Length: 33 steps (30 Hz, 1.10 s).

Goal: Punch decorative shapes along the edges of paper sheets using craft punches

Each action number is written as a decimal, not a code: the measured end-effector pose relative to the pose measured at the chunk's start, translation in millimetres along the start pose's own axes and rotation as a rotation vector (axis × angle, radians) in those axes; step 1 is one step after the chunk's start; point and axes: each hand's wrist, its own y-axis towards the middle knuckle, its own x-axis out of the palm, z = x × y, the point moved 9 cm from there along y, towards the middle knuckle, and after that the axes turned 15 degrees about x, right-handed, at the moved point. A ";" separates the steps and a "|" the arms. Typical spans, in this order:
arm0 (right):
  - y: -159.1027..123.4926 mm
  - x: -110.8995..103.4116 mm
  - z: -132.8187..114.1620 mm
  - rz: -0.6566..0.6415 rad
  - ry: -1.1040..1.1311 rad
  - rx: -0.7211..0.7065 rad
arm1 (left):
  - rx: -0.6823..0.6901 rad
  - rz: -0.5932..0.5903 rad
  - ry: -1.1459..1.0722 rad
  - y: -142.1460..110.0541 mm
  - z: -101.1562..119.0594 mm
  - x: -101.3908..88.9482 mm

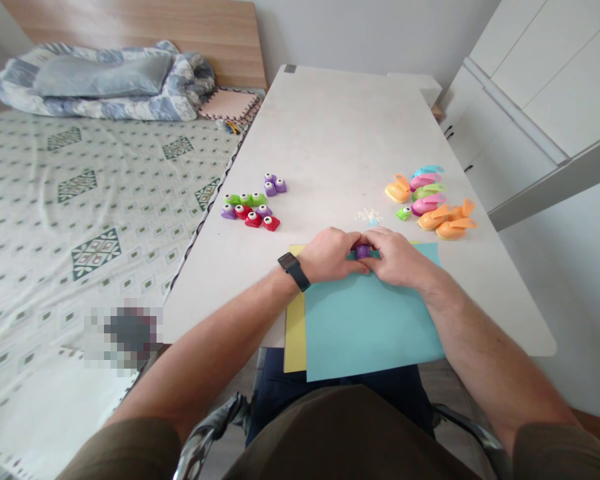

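Shirt nearest the camera: dark brown cloth, above dark trousers at the near table edge.
Purple punch: this small piece sits between the two hands, near the far edge of the blue sheet.
Key relation: the punch lies directly between the fingertips, with that paper edge just beside it; whether the edge is inside its slot cannot be told.
Long axis: fingers cover too much of the punch to tell.
Nearer hand: neither; both touch it, one from each side.
Left hand: fingers curled nearly closed, thumb reaching in along the near side, gripping the punch; a black watch circles the wrist.
Right hand: equally curled, index finger and thumb closing on the punch from the right.
Yellow sheet: beneath the blue one, showing along its left side; both overhang the near edge of the white table.
Paper bits: a pale scatter just beyond the hands.
Side groups: purple, green and red punches to the left; orange, pink, green and blue punches to the right.
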 end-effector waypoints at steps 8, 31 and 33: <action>0.9 -0.1 0.7 -0.006 0.006 -0.004 | -0.007 0.004 -0.022 -0.1 0.1 -1.0; -1.2 -4.9 -1.4 -0.021 0.069 -0.013 | -0.027 0.044 -0.182 -5.0 -1.6 -9.5; -1.4 -5.5 -2.1 -0.021 0.068 -0.008 | -0.030 0.044 -0.182 -5.4 -1.7 -10.0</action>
